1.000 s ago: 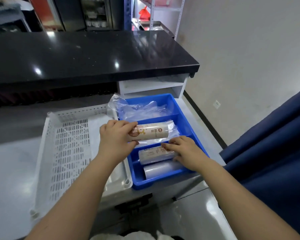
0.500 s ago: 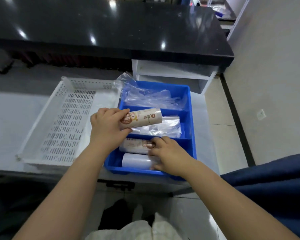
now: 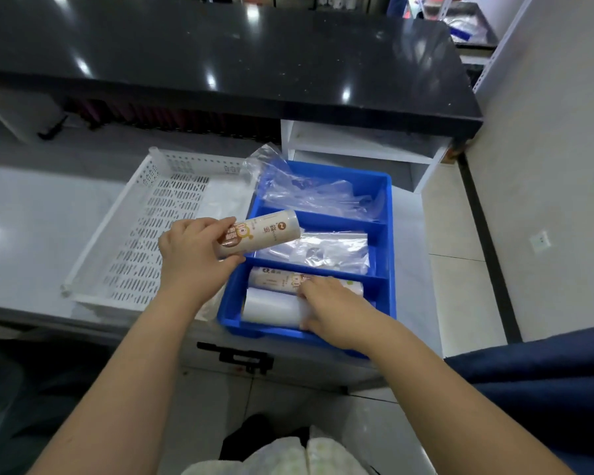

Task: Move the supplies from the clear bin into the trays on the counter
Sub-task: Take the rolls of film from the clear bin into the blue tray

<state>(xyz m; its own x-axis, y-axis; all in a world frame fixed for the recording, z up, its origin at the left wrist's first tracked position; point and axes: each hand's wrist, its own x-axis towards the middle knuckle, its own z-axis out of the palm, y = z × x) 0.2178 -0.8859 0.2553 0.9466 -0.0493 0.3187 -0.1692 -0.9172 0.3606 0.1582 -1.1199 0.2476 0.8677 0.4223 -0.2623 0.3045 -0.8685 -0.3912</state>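
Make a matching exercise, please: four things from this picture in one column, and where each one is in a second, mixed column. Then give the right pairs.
Things:
1. printed roll
2. plain white roll
3. crumpled clear bags
4. white slotted tray

Places:
A. far compartment of the blue tray
B. on the counter, left of the blue tray
C. held up in the left hand
D. near compartment, beside the right hand

Pairs: 1-C, 2-D, 3-A, 4-B

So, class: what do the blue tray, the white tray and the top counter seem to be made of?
Blue tray: likely moulded plastic, smooth, slightly glossy, with one-piece dividers. White tray: likely plastic, matt, with slotted perforations. Counter: perhaps polished black stone, judging by mirror-like light reflections.
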